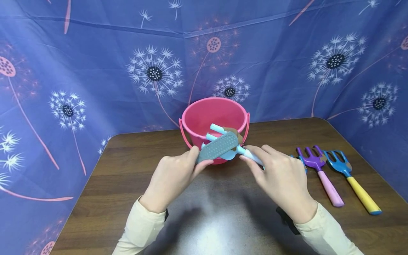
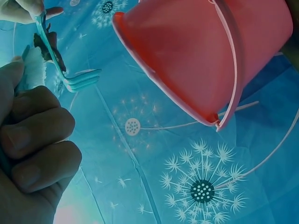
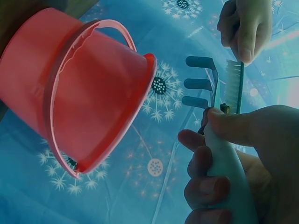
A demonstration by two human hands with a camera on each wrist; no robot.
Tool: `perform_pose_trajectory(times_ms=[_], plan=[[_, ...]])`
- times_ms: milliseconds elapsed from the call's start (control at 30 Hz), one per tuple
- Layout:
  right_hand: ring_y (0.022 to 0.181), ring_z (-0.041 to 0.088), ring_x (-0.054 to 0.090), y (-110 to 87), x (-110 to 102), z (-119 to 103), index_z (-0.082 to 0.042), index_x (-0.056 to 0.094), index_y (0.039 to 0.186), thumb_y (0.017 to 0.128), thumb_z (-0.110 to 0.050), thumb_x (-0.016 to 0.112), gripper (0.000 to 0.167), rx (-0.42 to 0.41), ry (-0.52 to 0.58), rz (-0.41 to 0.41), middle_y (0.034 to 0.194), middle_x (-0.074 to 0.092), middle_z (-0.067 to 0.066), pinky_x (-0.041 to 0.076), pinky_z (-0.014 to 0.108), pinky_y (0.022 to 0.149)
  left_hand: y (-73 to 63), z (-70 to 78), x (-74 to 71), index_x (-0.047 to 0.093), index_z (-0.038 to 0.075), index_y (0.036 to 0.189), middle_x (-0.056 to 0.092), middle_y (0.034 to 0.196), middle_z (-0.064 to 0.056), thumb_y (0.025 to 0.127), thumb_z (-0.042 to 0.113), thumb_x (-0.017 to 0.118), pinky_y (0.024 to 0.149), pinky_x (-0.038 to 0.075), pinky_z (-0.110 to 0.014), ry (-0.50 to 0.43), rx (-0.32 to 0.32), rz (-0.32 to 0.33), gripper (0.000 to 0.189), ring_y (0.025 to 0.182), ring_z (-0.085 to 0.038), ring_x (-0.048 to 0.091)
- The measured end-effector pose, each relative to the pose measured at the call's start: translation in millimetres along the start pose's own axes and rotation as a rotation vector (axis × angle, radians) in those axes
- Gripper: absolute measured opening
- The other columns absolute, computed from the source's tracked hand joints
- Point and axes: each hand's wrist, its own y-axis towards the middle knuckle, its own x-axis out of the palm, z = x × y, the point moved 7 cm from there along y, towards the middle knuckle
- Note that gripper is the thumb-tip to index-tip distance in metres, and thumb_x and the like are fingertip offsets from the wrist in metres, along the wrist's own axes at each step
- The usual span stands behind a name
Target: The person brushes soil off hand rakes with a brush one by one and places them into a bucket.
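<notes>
My left hand (image 1: 173,179) grips a blue-grey scrub brush (image 1: 219,147) with white bristles, its dotted back facing up. In my right hand (image 1: 282,175) is the pale handle of a light blue hand rake (image 1: 253,156), its tines pointing away to the left. A brown, mud-like patch (image 1: 236,133) covers part of the rake's head. The brush lies over the rake head in the head view, hiding part of it. From the right wrist, the bristles (image 3: 232,81) face the rake's tines (image 3: 198,84) at close range. Both tools are held up in front of the pink bucket (image 1: 211,111).
The bucket stands at the table's back edge, its handle (image 1: 184,136) hanging down. On the right lie a purple hand fork (image 1: 331,189) with a pink handle and a blue one (image 1: 363,194) with a yellow handle. My right hand partly hides another blue tool (image 1: 305,164). Dandelion-print cloth (image 1: 271,71) hangs behind.
</notes>
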Motion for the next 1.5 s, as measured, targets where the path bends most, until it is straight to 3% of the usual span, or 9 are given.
perform_pose_trajectory(times_ms=[167, 333, 400, 500, 600, 700, 833, 967, 1500], plan=[[0.042, 0.002, 0.032, -0.7, 3, -3, -0.020, 0.077, 0.112, 0.088, -0.038, 0.077, 0.030, -0.009, 0.027, -0.029, 0.068, 0.060, -0.005, 0.018, 0.021, 0.040, 2.7, -8.9, -6.9, 0.048, 0.009, 0.082, 0.032, 0.052, 0.006, 0.107, 0.056, 0.024, 0.039, 0.022, -0.023, -0.006, -0.030, 0.015, 0.058, 0.043, -0.007, 0.023], [0.043, 0.003, 0.027, -3.4, 7, -9, -0.020, 0.076, 0.111, 0.104, -0.053, 0.049, 0.043, -0.025, 0.033, -0.049, 0.067, 0.055, -0.005, 0.016, 0.020, 0.040, 5.1, -16.6, -11.7, 0.051, 0.006, 0.088, 0.038, 0.048, 0.006, 0.106, 0.054, 0.039, 0.037, 0.023, -0.025, -0.002, -0.072, 0.054, 0.052, 0.041, -0.007, 0.026], [0.044, 0.005, 0.026, -3.6, 8, -12, -0.020, 0.075, 0.108, 0.106, -0.058, 0.037, 0.054, -0.033, 0.031, -0.047, 0.066, 0.054, -0.005, 0.015, 0.021, 0.041, 5.4, -15.5, -11.0, 0.051, 0.006, 0.089, 0.038, 0.047, 0.006, 0.104, 0.052, 0.046, 0.037, 0.023, -0.024, -0.004, -0.067, 0.056, 0.049, 0.041, -0.006, 0.025], [0.043, 0.005, 0.027, -3.3, 9, -14, -0.020, 0.075, 0.107, 0.106, -0.059, 0.029, 0.061, -0.039, 0.026, -0.042, 0.066, 0.054, -0.005, 0.015, 0.021, 0.041, 5.1, -12.3, -8.7, 0.050, 0.008, 0.086, 0.033, 0.048, 0.007, 0.103, 0.052, 0.051, 0.038, 0.021, -0.023, -0.017, -0.050, 0.039, 0.047, 0.043, -0.005, 0.020], [0.042, 0.005, 0.028, -3.2, 9, -13, -0.020, 0.075, 0.108, 0.106, -0.056, 0.039, 0.052, -0.029, 0.030, -0.046, 0.067, 0.057, -0.005, 0.016, 0.021, 0.041, 4.0, -10.4, -6.9, 0.047, 0.010, 0.083, 0.028, 0.050, 0.007, 0.102, 0.051, 0.054, 0.039, 0.018, -0.022, -0.032, -0.043, 0.017, 0.046, 0.046, -0.006, 0.016], [0.042, 0.004, 0.027, -3.3, 9, -11, -0.020, 0.076, 0.111, 0.099, -0.048, 0.061, 0.034, -0.010, 0.033, -0.053, 0.068, 0.059, -0.005, 0.017, 0.021, 0.040, 2.8, -9.9, -5.7, 0.046, 0.011, 0.083, 0.025, 0.052, 0.007, 0.100, 0.052, 0.056, 0.041, 0.016, -0.022, -0.036, -0.042, -0.008, 0.046, 0.047, -0.006, 0.015], [0.041, 0.003, 0.025, -3.1, 8, -8, -0.021, 0.077, 0.112, 0.086, -0.038, 0.079, 0.031, 0.017, 0.040, -0.058, 0.068, 0.059, -0.005, 0.017, 0.021, 0.040, 1.3, -9.6, -4.4, 0.045, 0.011, 0.084, 0.024, 0.054, 0.007, 0.105, 0.056, 0.040, 0.042, 0.016, -0.022, -0.045, -0.043, -0.038, 0.050, 0.048, -0.006, 0.014], [0.040, 0.003, 0.024, -2.4, 6, -7, -0.019, 0.077, 0.111, 0.084, -0.035, 0.081, 0.032, 0.032, 0.045, -0.050, 0.066, 0.058, -0.005, 0.019, 0.021, 0.040, -0.1, -9.0, -4.3, 0.046, 0.011, 0.085, 0.024, 0.054, 0.007, 0.106, 0.059, 0.026, 0.042, 0.018, -0.022, -0.070, -0.045, -0.048, 0.056, 0.049, -0.007, 0.014], [0.040, 0.005, 0.024, -2.6, 4, -1, -0.017, 0.077, 0.107, 0.085, -0.032, 0.081, 0.027, 0.108, 0.063, -0.035, 0.065, 0.054, -0.004, 0.021, 0.024, 0.040, -0.1, -5.1, -6.7, 0.046, 0.011, 0.084, 0.028, 0.054, 0.006, 0.106, 0.058, 0.027, 0.041, 0.022, -0.023, -0.087, -0.006, -0.017, 0.055, 0.048, -0.007, 0.017]])
